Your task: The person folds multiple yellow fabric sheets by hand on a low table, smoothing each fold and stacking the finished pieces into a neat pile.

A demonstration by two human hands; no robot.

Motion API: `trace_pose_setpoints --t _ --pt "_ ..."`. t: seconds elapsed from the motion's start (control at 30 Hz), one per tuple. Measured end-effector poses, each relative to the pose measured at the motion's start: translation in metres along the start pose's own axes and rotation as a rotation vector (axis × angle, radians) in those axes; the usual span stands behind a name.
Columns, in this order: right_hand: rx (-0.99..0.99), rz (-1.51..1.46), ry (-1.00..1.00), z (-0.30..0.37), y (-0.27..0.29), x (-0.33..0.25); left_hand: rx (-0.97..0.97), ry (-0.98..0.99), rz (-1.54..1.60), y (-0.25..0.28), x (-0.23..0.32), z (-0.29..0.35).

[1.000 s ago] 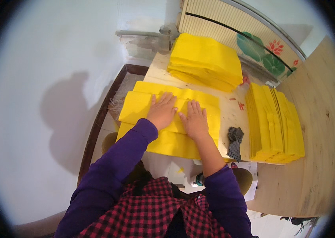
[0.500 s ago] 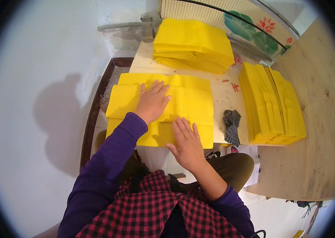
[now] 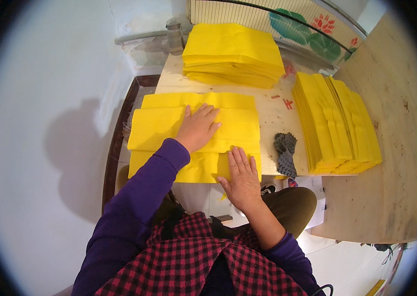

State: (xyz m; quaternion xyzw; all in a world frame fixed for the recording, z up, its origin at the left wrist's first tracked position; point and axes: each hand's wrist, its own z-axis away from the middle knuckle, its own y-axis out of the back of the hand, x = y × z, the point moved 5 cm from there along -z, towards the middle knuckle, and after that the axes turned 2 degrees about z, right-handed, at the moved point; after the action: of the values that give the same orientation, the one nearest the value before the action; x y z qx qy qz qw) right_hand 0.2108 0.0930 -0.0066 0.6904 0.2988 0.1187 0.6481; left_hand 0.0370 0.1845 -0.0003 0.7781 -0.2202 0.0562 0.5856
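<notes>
The yellow cloth [image 3: 144, 126] lies flat under both hands, in three overlapping bands running crosswise; whether it is one folded piece or several cannot be told. The left hand [image 3: 198, 129] rests palm down across the middle band, its fingers slightly spread and pointing away from the person, grasping nothing. The right hand [image 3: 243, 182] is nearer the person, also open and without a grip: its fingers lie nearly straight on the nearest band by the right-hand corner, while the palm reaches past the near edge, thumb out to the left.

Beneath the cloth is a pale wooden table [image 3: 266, 126]. Just to the right of the right hand and a little beyond it sits a bunched dark grey textured strip [image 3: 286, 153]. Farther ahead on that side lie small red scraps [image 3: 288, 104]. Beyond the left hand rises a yellow stack [image 3: 233, 44], with a clear jar [image 3: 174, 37] to its left. Well right of both hands stands another pile of yellow pieces [image 3: 334, 126], beside a large wooden board [image 3: 396, 133]. Past everything, a slatted panel [image 3: 243, 14] bears painted green leaves and red flowers.
</notes>
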Motion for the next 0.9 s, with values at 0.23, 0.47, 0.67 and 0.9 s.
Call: trace_pose_setpoints --t 0.23,0.47,0.67,0.9 --pt "-0.004 0.045 0.002 -0.001 -0.005 0.0 -0.019 -0.01 -0.039 0.001 0.003 0.003" --pt "0.02 0.046 0.006 0.001 -0.007 0.001 -0.007 0.009 -0.027 0.005 0.005 -0.001" --pt "-0.007 0.074 -0.01 0.001 -0.01 0.0 -0.096 0.113 -0.018 0.006 -0.002 -0.022" --pt "0.008 0.055 -0.007 0.001 -0.01 0.0 -0.187 0.123 0.024 0.0 0.001 -0.017"
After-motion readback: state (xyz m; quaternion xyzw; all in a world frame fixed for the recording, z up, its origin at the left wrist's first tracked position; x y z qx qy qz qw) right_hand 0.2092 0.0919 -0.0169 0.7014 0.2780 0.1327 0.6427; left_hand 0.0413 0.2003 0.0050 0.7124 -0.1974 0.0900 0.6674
